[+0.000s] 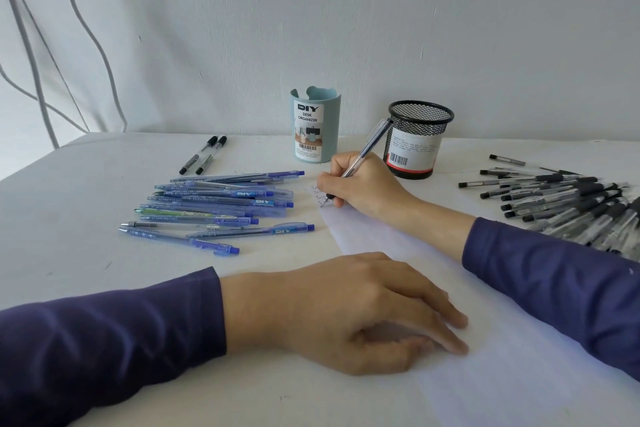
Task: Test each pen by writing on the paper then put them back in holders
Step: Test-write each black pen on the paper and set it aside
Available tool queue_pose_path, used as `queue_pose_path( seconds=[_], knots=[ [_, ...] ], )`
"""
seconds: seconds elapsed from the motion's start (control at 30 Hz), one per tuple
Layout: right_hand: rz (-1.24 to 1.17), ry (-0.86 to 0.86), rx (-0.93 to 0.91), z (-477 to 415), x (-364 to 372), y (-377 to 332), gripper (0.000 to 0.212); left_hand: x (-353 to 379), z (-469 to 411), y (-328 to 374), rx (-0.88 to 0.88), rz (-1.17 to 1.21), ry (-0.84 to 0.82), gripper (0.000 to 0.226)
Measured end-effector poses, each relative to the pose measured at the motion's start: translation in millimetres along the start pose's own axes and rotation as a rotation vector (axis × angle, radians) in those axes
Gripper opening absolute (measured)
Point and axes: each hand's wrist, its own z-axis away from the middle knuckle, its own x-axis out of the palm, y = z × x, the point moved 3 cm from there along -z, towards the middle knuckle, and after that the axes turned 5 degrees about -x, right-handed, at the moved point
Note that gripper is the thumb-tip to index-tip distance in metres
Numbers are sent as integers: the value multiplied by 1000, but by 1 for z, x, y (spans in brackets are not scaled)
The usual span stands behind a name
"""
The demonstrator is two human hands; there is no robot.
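Fingers (pixel 330 184) of my right hand (pixel 367 184) are curling tight around a clear-barrelled pen (pixel 367 147), pinching it low on the barrel. Its tip is touching the far end of the paper (pixel 388 239), right beside a few short handwritten lines. My left hand (pixel 346 312) is lying palm-down, its fingers (pixel 450 317) loosely stretched and gripping nothing, their tips pressing on the nearer part of the same sheet.

The white counter (pixel 79 204) is carrying everything, and a pale wall (pixel 346 28) is rising behind it. The paper is running slantwise from the middle of the counter towards me on the right, passing under both my hands. A big heap of black pens (pixel 571 204) is sprawling at the right edge of the counter. A looser spread of blue pens (pixel 221 204) is lying on the left, near the sheet's far corner.

Beyond my writing hand, two holders are standing upright near the wall: a teal holder (pixel 315 128) wearing a "DIY desk organizer" label and, to its right, a black mesh holder (pixel 419 139). The top of my pen is crossing in front of the mesh holder's left side. Two black-capped pens (pixel 204 154) are lying side by side, left of the teal holder and beyond the blue spread.
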Motion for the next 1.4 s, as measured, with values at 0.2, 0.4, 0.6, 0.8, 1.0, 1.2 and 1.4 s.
queue_pose_path(
  seconds=[0.2, 0.4, 0.6, 0.8, 1.0, 1.2, 1.4],
  knots=[
    [9, 21, -3, 1, -2, -1, 36, 1, 0, 0, -5, -2, -4, 28],
    [9, -4, 4, 1, -2, -2, 41, 1, 1, -1, -15, 1, -10, 28],
    [5, 6, 11, 0, -3, -1, 38, 0, 0, 0, -16, -8, -8, 27],
    [9, 0, 9, 0, -4, -1, 35, 0, 0, 0, -13, -9, -7, 28],
    [23, 16, 7, 0, -5, -1, 30, 0, 0, 0, -18, -12, -10, 28],
    [19, 12, 17, 0, -5, -1, 28, 0, 0, 0, -17, -13, -16, 28],
    [37, 33, 11, -1, -6, 2, 30, 0, 1, -1, -19, -14, -24, 29]
  ],
)
